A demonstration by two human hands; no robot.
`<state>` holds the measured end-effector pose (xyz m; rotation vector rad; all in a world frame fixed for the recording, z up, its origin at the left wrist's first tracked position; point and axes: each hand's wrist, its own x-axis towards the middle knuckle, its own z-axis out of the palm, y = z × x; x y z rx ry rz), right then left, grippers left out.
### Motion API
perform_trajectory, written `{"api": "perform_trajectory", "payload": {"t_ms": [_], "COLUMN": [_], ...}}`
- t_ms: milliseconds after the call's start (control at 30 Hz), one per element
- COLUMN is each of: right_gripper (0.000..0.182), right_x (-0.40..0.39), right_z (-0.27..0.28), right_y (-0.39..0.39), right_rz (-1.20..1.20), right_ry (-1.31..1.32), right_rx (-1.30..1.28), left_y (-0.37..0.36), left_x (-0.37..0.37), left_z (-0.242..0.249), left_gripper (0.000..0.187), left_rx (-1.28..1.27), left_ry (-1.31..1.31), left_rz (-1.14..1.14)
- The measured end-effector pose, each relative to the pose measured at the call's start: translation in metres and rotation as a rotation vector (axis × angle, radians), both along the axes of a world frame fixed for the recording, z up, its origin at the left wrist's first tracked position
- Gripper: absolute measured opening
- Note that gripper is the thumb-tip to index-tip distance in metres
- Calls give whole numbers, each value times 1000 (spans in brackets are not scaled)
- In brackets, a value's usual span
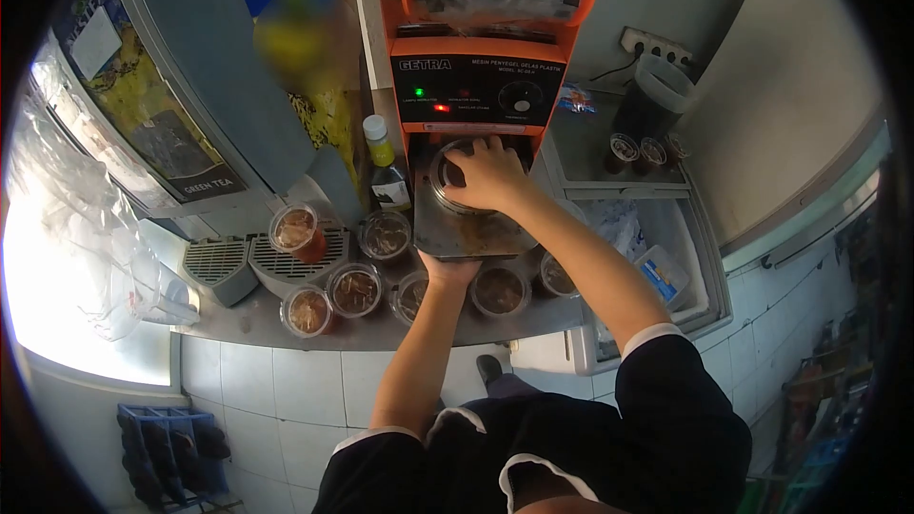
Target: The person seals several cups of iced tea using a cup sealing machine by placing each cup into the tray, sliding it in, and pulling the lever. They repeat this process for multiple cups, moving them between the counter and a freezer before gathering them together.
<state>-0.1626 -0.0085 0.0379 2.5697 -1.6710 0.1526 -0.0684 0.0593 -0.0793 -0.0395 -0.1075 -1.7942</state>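
Observation:
A dark drink in a plastic cup [451, 169] sits in the round holder of the metal tray [447, 233] of an orange cup sealing machine [481, 76]. My right hand [487, 177] is over this cup from above, fingers curled about its rim and closed on it; the hand covers much of the cup. Beneath the tray's front edge is my left hand [450, 268], palm side partly visible and its fingers hidden under the tray. Around the machine stand several drink cups, among them one cup [501, 291] just right of my left wrist.
At left, a cup [297, 232] stands on the drip grate [276, 262] of a drink dispenser. A bottle with a yellow label [384, 167] stands beside the machine. To the right are a pitcher [655, 95], small dark cups [623, 150] and an open chest freezer [700, 271].

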Motion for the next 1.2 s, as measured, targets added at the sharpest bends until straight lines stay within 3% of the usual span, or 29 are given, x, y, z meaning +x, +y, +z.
{"api": "perform_trajectory", "payload": {"t_ms": [133, 267, 333, 400, 500, 633, 733, 867, 933, 1200], "right_gripper": [64, 66, 65, 64, 63, 62, 62, 64, 68, 76], "right_x": [-4, -13, -19, -34, -74, -128, -168, -201, -200, -167], "right_z": [18, 28, 54, 76, 111, 147, 125, 46, 12, -81], "right_y": [12, 22, 33, 36, 45, 67, 49, -8, -40, -123], "right_rz": [-15, 29, 7, 44, 71, -41, -149, -179, -243, -195], "right_ry": [-179, -360, -394, -454, -481, -407, -279, -220, -216, -333], "right_rx": [13, -131, -133, -141, -97, 36, 1, -7, 136, 175], "left_y": [-3, 22, 32, 62, 89, 83, 77, 72, 69, 55], "left_x": [-3, -1, 0, 2, 3, 4, 5, 4, -1, -15], "left_z": [2, 18, 13, 39, 57, 66, 58, 57, 58, 64], "left_gripper": [52, 54, 58, 58, 57, 38, 32, 30, 31, 33], "left_rx": [60, 100, 291, 422, 343, 370, 318, 291, 280, 359], "left_ry": [21, 97, 136, 67, 157, -207, -266, -307, -349, -434], "left_rz": [50, 19, 59, 14, -59, -19, 31, 19, 58, 185]}}
